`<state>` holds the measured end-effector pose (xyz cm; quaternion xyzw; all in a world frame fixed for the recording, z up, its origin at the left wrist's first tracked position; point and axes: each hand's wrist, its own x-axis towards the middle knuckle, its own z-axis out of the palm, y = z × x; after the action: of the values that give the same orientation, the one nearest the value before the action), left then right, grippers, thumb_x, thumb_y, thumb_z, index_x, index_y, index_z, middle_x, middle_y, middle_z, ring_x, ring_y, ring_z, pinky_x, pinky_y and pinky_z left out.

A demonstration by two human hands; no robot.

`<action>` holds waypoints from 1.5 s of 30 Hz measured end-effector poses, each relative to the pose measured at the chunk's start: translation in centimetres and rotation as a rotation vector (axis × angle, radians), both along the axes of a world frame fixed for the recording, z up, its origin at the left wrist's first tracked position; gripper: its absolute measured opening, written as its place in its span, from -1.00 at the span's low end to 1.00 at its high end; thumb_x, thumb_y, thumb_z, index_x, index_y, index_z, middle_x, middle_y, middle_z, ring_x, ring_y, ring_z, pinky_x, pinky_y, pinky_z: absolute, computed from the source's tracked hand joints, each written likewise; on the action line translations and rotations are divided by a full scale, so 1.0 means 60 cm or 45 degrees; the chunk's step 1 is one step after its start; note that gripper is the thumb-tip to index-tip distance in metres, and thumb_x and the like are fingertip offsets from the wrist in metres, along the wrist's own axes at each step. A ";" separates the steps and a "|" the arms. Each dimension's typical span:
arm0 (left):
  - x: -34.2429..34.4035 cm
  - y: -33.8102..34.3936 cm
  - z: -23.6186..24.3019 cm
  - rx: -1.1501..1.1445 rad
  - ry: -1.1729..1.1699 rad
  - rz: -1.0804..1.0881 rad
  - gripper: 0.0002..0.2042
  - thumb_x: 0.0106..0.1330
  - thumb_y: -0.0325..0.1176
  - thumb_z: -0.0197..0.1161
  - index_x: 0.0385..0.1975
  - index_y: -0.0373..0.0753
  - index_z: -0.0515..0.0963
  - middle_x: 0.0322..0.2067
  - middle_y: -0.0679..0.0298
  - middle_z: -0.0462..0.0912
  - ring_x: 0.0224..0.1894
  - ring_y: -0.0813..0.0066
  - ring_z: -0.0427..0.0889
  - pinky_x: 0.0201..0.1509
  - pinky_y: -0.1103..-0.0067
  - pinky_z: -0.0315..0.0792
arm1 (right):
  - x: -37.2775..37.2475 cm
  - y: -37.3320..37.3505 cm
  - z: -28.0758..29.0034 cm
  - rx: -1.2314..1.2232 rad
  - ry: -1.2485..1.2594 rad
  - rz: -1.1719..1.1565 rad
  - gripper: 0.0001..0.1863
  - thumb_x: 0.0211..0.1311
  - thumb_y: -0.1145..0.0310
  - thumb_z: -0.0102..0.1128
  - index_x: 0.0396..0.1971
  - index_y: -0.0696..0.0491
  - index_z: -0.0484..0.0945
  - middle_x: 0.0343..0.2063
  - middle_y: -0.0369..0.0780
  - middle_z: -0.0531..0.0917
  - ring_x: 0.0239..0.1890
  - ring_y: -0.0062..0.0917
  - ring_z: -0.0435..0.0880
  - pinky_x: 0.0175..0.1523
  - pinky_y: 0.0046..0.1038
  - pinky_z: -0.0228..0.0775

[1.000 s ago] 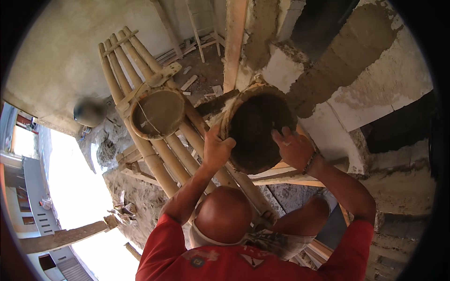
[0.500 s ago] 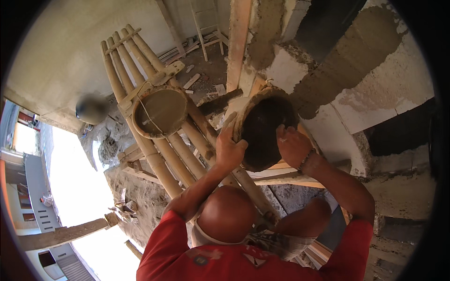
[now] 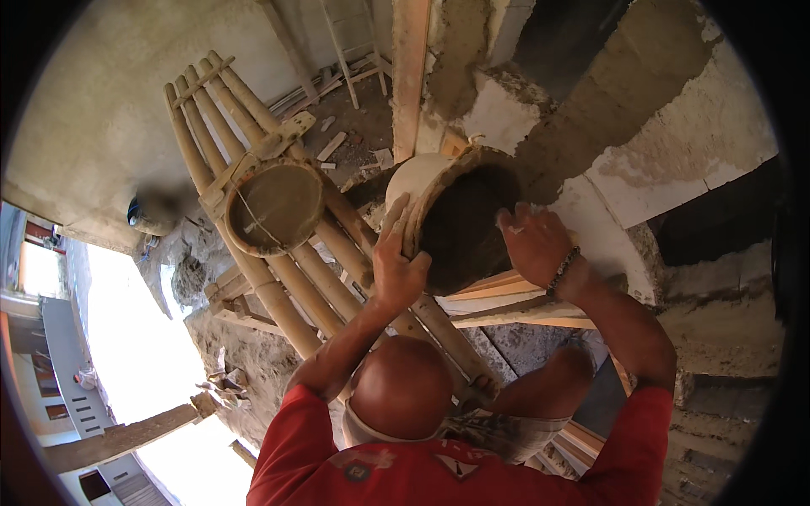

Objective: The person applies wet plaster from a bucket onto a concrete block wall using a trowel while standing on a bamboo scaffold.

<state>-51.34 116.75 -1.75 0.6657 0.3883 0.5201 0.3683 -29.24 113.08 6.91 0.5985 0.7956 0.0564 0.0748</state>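
My left hand [image 3: 398, 266] is closed on the left side of a mud-crusted round bucket [image 3: 464, 198], fingers along its pale outer wall and thumb at the rim. The bucket is tilted, showing its dark inside. My right hand [image 3: 536, 244] grips its right rim, fingertips curled inside. Left of it, a second round container [image 3: 274, 211] holds grey-brown muddy mixture, with a thin handle across it, on a platform of bamboo poles [image 3: 283, 304]. My red sleeves and bent legs fill the lower part of the head view.
A plastered wall [image 3: 101, 126] and pale ladder [image 3: 342, 51] stand behind. Rough masonry [image 3: 658, 185] and timber boards rise at the right. A blurred dark container [image 3: 152, 211] and grey mortar heap [image 3: 190, 278] lie left. A wooden beam [image 3: 126, 438] crosses the bright lower left.
Both my hands have shifted slightly upward with the bucket, which has tipped so more of its pale outer wall shows. My right hand has also moved a little right.
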 end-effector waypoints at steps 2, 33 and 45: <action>0.005 -0.001 0.012 0.034 0.034 0.001 -0.35 -0.13 -0.65 0.15 0.15 -0.40 0.46 0.32 -0.03 0.32 0.29 -0.02 0.41 0.32 0.37 0.32 | -0.003 0.008 0.003 0.155 -0.150 0.000 -0.76 0.17 0.39 0.04 -0.23 0.22 0.54 -0.44 0.02 0.63 -0.37 -0.12 0.66 -0.23 -0.14 0.50; -0.003 0.019 0.046 -0.260 -0.368 -0.067 -0.38 -0.08 -0.58 0.07 0.15 -0.47 0.43 -0.08 0.21 0.61 -0.05 0.50 0.56 0.11 0.61 0.40 | 0.107 -0.084 0.123 -0.159 0.971 -0.211 -0.53 0.07 0.27 0.37 -0.02 0.12 0.51 -0.27 -0.03 0.69 -0.19 -0.12 0.69 -0.07 -0.24 0.52; 0.005 0.034 0.056 -0.335 -0.509 -0.126 -0.41 -0.10 -0.62 0.03 0.10 -0.49 0.45 -0.14 0.20 0.63 -0.11 0.48 0.55 0.08 0.61 0.41 | 0.117 -0.163 0.487 0.071 0.668 0.139 -0.51 0.04 0.24 0.47 -0.09 0.18 0.54 -0.45 -0.11 0.65 -0.46 -0.46 0.65 -0.35 -0.46 0.45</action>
<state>-51.06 118.82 1.64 0.5141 0.3390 0.5676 0.5464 -22.20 103.32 36.11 0.5507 0.8171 -0.0749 -0.1535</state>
